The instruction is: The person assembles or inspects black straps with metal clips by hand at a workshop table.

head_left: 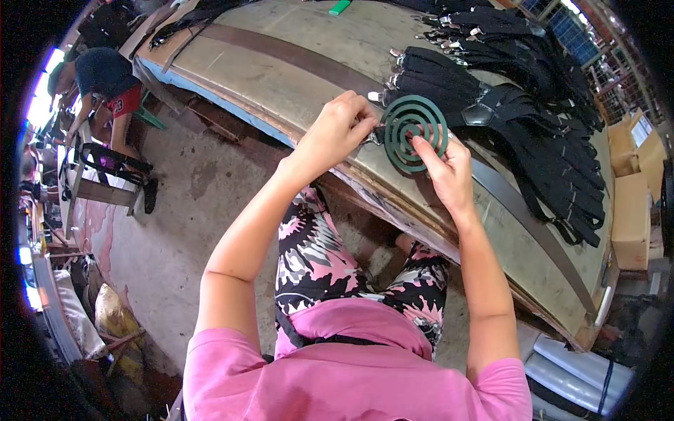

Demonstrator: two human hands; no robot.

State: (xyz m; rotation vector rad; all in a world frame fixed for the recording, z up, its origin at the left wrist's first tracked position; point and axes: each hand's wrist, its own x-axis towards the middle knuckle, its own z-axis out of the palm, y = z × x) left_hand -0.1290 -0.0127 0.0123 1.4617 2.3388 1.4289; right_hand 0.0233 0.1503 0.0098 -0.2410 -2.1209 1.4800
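Observation:
A dark green spiral coil (397,133) is held up over the table's near edge, with my right hand (444,165) closed on it, thumb across its middle. To the coil's left, my left hand (345,126) is pinched at a small metal piece (374,135) beside the coil's rim; whether the two touch is hard to tell. Just beyond the hands lie black elastic straps with metal clips (439,84) and a dark leather patch (477,114).
The long worktable (281,74) bears a brown strip (309,64), more black straps and a green object (340,7). Cardboard boxes (630,210) stand at the right. Another person (105,74) bends over a bench at the left. Plastic-wrapped rolls (572,368) lie at lower right.

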